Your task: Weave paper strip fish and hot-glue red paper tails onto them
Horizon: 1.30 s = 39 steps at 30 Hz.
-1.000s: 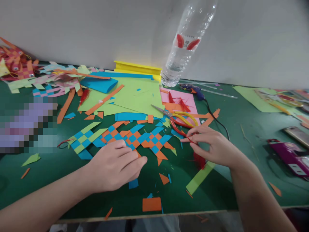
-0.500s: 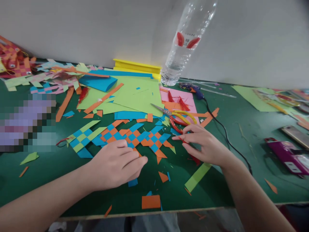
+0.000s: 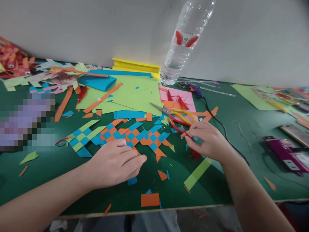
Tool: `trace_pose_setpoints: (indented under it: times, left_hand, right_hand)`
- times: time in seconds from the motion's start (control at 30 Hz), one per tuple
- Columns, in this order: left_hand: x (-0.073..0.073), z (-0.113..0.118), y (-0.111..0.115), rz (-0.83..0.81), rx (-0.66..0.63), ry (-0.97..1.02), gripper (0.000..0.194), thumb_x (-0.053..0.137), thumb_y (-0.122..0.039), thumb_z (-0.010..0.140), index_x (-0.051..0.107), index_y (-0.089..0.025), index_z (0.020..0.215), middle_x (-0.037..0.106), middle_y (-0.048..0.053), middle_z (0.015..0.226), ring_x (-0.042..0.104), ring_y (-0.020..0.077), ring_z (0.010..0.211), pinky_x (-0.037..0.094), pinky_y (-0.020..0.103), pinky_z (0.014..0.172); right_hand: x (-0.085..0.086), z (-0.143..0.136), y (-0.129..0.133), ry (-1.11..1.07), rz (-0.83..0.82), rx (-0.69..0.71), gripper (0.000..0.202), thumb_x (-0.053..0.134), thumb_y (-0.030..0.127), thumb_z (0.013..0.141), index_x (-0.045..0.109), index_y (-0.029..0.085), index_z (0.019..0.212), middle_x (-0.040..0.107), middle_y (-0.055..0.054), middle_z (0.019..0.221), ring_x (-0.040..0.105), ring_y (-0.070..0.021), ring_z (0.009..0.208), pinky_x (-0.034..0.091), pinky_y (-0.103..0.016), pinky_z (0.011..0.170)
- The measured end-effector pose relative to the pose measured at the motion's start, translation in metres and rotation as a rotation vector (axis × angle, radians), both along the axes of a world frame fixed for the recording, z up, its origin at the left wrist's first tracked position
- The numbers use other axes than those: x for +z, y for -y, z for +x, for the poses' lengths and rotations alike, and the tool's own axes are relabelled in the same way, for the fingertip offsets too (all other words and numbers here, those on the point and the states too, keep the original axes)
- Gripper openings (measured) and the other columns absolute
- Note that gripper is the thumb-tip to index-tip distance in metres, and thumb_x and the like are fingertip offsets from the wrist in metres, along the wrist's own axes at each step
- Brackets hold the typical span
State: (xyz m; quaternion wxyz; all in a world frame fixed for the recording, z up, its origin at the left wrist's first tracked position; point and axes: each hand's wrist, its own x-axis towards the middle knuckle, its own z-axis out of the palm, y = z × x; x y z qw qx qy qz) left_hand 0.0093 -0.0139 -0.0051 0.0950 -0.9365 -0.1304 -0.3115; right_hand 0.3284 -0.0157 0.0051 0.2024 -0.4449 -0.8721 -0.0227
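My left hand [image 3: 118, 164] is curled with its fingers closed, low over the table beside woven blue-and-orange paper pieces [image 3: 132, 137]. Whatever is inside its fingers is hidden; a bit of blue paper [image 3: 132, 180] shows below it. With thumb and fingertips pinched together, my right hand [image 3: 207, 140] holds a red tassel [image 3: 195, 154], whose strands hang beneath the palm. Just beyond those fingertips lie scissors [image 3: 182, 118] with red and yellow handles. A green-and-blue woven piece [image 3: 82, 138] with a red cord lies left of the blue-and-orange ones.
Green paper sheets [image 3: 137, 93] and red tassels on pink paper [image 3: 190, 96] lie behind. A water bottle [image 3: 184, 48] stands near the wall. A glue gun [image 3: 196, 91] trails a black cord on the right, near a purple device [image 3: 285, 154]. Paper scraps lie near the front edge.
My right hand's fingers have drawn together into a pinch on the red tassel and moved slightly right. The left hand has stayed nearly in place.
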Motion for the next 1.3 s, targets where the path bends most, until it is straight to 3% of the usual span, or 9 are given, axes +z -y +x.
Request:
trace_pose_setpoints:
  times: [0.13, 0.33, 0.6, 0.8, 1.0, 1.3]
  left_hand:
    - [0.0, 0.0, 0.0, -0.013, 0.001, 0.0, 0.009, 0.053, -0.011, 0.088, 0.061, -0.014, 0.094, 0.065, -0.003, 0.064, 0.057, 0.0088, 0.056, 0.036, 0.029, 0.052]
    - [-0.003, 0.0, 0.0, -0.015, -0.011, 0.001, 0.01, 0.055, -0.012, 0.087, 0.06, -0.012, 0.095, 0.065, -0.003, 0.065, 0.057, 0.0092, 0.057, 0.036, 0.029, 0.054]
    - [-0.004, 0.0, 0.0, -0.038, -0.025, -0.011, 0.01, 0.054, -0.012, 0.089, 0.061, -0.011, 0.095, 0.063, -0.002, 0.063, 0.054, 0.0093, 0.055, 0.033, 0.029, 0.053]
    - [-0.003, 0.0, 0.001, -0.045, -0.033, -0.006, 0.01, 0.053, -0.012, 0.089, 0.061, -0.011, 0.095, 0.064, -0.002, 0.063, 0.052, 0.01, 0.053, 0.033, 0.03, 0.052]
    - [-0.001, 0.0, 0.001, -0.048, -0.035, 0.006, 0.01, 0.053, -0.012, 0.089, 0.061, -0.011, 0.094, 0.065, -0.002, 0.063, 0.054, 0.0095, 0.053, 0.033, 0.029, 0.052]
    - [-0.002, 0.0, 0.001, -0.053, -0.04, -0.012, 0.011, 0.052, -0.012, 0.089, 0.061, -0.011, 0.095, 0.063, -0.002, 0.061, 0.053, 0.0095, 0.052, 0.033, 0.029, 0.052]
  right_hand:
    - [0.005, -0.002, 0.001, -0.082, 0.049, 0.05, 0.015, 0.055, 0.014, 0.081, 0.06, 0.022, 0.069, 0.063, -0.001, 0.069, 0.057, -0.0148, 0.065, 0.047, -0.035, 0.069]
    - [-0.002, -0.004, 0.0, 0.006, -0.022, 0.072, 0.021, 0.053, 0.017, 0.086, 0.069, 0.02, 0.099, 0.062, -0.006, 0.086, 0.061, -0.018, 0.087, 0.05, -0.039, 0.086]
    - [0.006, 0.004, 0.004, -0.028, -0.12, 0.05, 0.02, 0.053, 0.014, 0.082, 0.065, 0.02, 0.067, 0.059, -0.004, 0.073, 0.054, -0.0142, 0.067, 0.045, -0.031, 0.066]
    - [0.008, 0.005, 0.005, -0.038, -0.136, 0.08, 0.03, 0.053, 0.013, 0.078, 0.042, 0.02, 0.051, 0.043, 0.002, 0.052, 0.038, -0.0103, 0.053, 0.036, -0.027, 0.054]
    - [0.01, -0.005, 0.008, -0.221, -0.266, 0.154, 0.02, 0.051, 0.011, 0.083, 0.061, 0.021, 0.068, 0.065, -0.003, 0.075, 0.057, -0.0129, 0.071, 0.047, -0.027, 0.065]
    - [0.009, -0.014, 0.011, -0.217, -0.381, 0.216, 0.025, 0.049, 0.012, 0.083, 0.072, 0.022, 0.082, 0.061, -0.002, 0.07, 0.054, -0.0128, 0.069, 0.045, -0.026, 0.063]
